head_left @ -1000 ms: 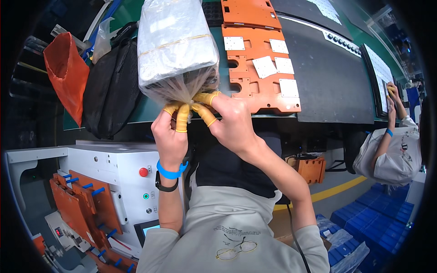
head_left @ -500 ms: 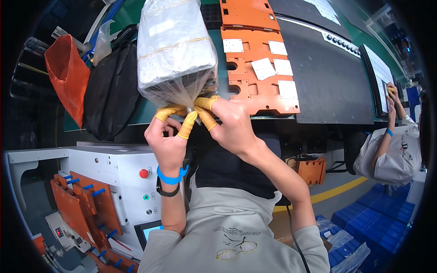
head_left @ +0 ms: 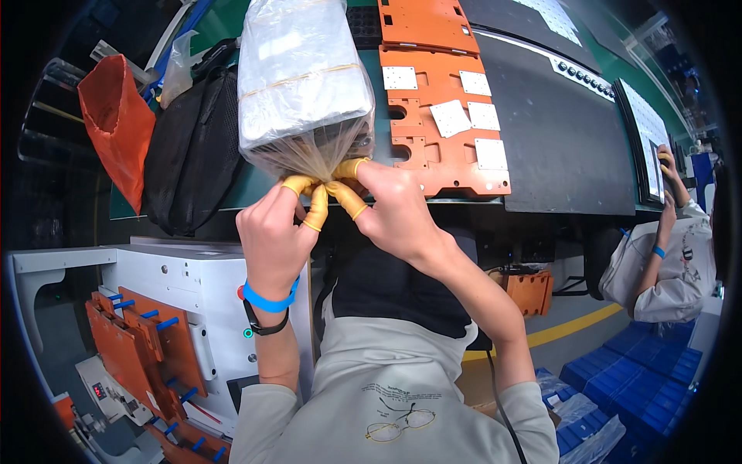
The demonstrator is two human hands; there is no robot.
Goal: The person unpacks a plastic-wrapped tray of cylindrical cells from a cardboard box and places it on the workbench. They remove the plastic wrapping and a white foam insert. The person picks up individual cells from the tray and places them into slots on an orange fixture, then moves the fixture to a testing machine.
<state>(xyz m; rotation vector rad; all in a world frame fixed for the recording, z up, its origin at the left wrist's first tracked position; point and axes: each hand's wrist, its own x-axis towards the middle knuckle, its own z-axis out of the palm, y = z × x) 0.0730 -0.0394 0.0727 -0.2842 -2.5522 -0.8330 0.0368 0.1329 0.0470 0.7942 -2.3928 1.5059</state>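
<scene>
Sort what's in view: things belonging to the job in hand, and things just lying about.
In hand:
clear plastic bag, neck pinched by the left hand and right hand
white bundle inside it
yellow finger cots on both hands

Apparently just lying about:
orange panel with white plates
black bag
orange pouch
dark board

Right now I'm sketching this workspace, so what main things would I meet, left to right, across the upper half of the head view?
Orange bag, black bag, bagged pack, orange fixture, black mat, white panel.
</scene>
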